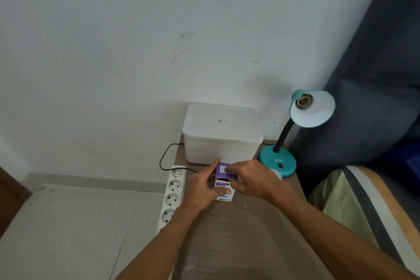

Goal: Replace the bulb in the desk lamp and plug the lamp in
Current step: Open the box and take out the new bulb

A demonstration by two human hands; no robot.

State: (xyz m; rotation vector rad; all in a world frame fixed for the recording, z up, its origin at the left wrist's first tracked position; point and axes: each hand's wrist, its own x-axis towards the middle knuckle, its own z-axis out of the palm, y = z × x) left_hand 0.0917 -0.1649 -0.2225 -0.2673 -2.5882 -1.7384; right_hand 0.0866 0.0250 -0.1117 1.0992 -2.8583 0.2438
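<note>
— Hands first: what do yours cover?

— Your left hand (200, 185) and right hand (252, 179) close from either side on the small purple and white cardboard bulb box (223, 180), which sits on the brown wood-grain table (245, 234) in front of the white lidded plastic bin (221, 134). Your fingers hide most of the box's sides, so you cannot see whether it is open or what is in it.

— Can you read anything?

— A barcode shows on the box's purple top flap. White lettering on the lower edge is upside down and too blurred to read. The teal gooseneck desk lamp (295, 134) has "ATN" on its round base, beside a black switch. The bin lid carries a small dark mark you cannot make out.

— And the lamp itself?

— Its shade faces you with a bare socket inside, no bulb in it. Something round and white (278, 175) peeks out between your right hand and the lamp base; too little shows to name it. The black cord (164, 157) loops off the table's edge past the white power strip (173, 195), and its end is lost under your left hand.
</note>
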